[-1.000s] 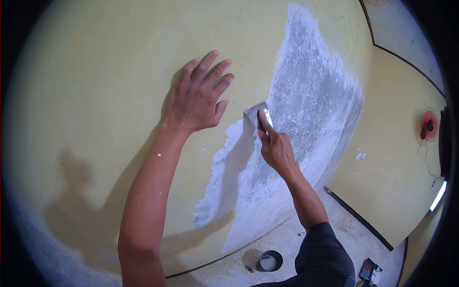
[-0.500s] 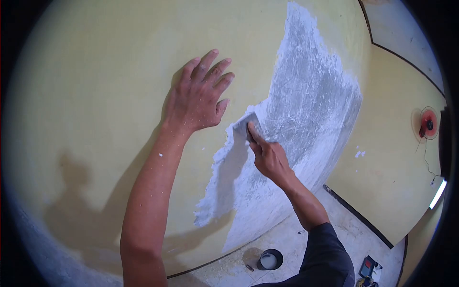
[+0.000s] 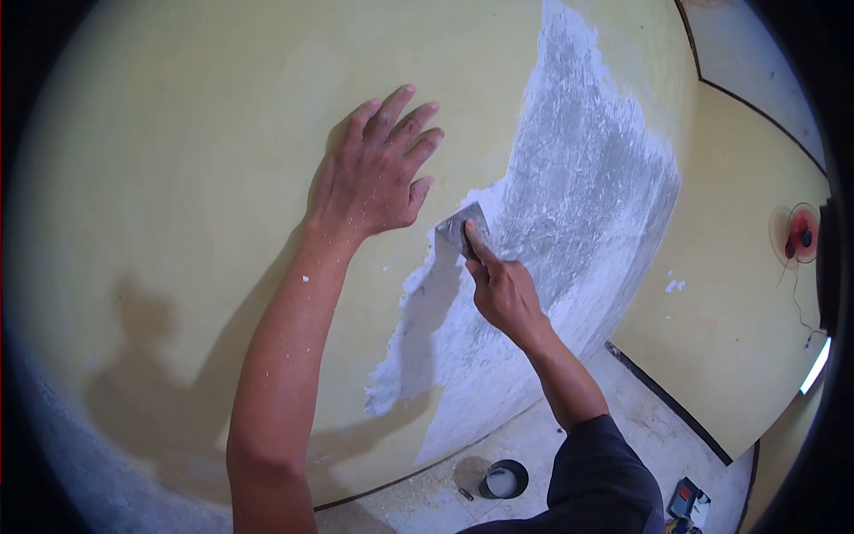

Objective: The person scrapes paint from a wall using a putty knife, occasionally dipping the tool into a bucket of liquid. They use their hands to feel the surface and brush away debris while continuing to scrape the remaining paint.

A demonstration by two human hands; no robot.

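Note:
My left hand (image 3: 375, 169) lies flat on the yellow-green wall (image 3: 205, 133) with its fingers spread, and some white flecks dot its skin and forearm. My right hand (image 3: 505, 289) is closed round a flat metal scraper (image 3: 457, 228), its index finger stretched along the blade. The blade rests against the wall at the ragged left edge of a stripped patch (image 3: 569, 169), where grey and white show in place of the yellow-green paint. The scraper's handle is hidden in my fist.
On the floor below stands a dark bucket (image 3: 503, 481) with pale contents. A red fan (image 3: 803, 233) is at the right, above a lit tube lamp (image 3: 815, 366). A tool case or box (image 3: 685, 498) lies at the lower right.
The blade has shifted slightly upward along the patch's edge. The view has moved a little, and my left hand stays spread on the wall.

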